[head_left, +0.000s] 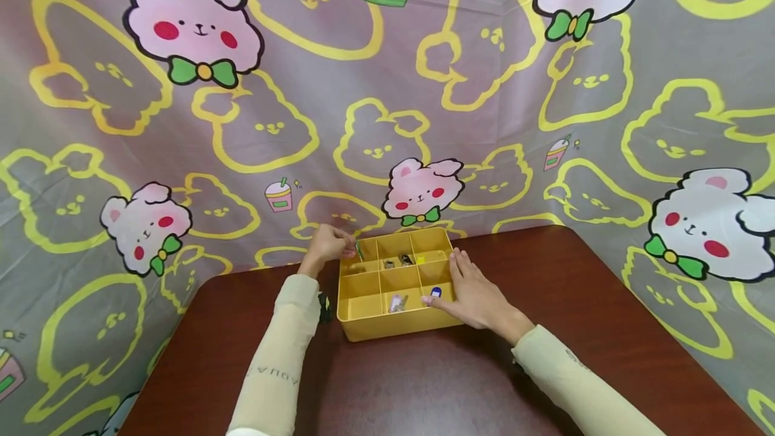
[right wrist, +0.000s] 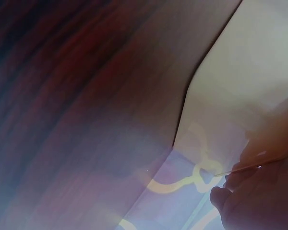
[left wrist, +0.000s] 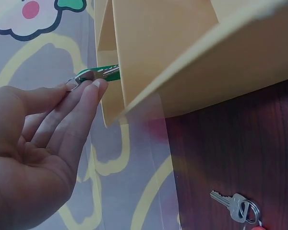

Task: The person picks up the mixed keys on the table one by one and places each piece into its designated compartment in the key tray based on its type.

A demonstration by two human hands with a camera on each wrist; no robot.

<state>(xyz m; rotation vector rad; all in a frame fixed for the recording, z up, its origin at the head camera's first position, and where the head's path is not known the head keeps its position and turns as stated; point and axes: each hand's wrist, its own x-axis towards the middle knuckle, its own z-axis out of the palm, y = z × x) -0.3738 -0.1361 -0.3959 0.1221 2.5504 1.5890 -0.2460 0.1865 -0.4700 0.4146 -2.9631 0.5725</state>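
Note:
A yellow divided box [head_left: 396, 325] sits on the table. My left hand [head_left: 329, 245] is at its back left compartment, pinching a key [left wrist: 89, 75] with a green tag [left wrist: 114, 75] by its ring between thumb and fingers. In the left wrist view the key's blade and tag point in past the box's edge. My right hand [head_left: 478, 295] rests on the box's right wall, fingers straight, thumb over the front right compartment. A blue-tagged item [head_left: 436, 293] lies there. Keys with a pale tag [head_left: 396, 303] lie in the front middle compartment.
More keys [head_left: 404, 259] lie in the back middle compartment, and a yellow tag [head_left: 421, 260] is at the back right. On the table left of the box lies another key [left wrist: 236, 205] on a ring with a red tag [left wrist: 258, 228]. A patterned curtain [head_left: 363, 153] hangs behind the table [head_left: 387, 389].

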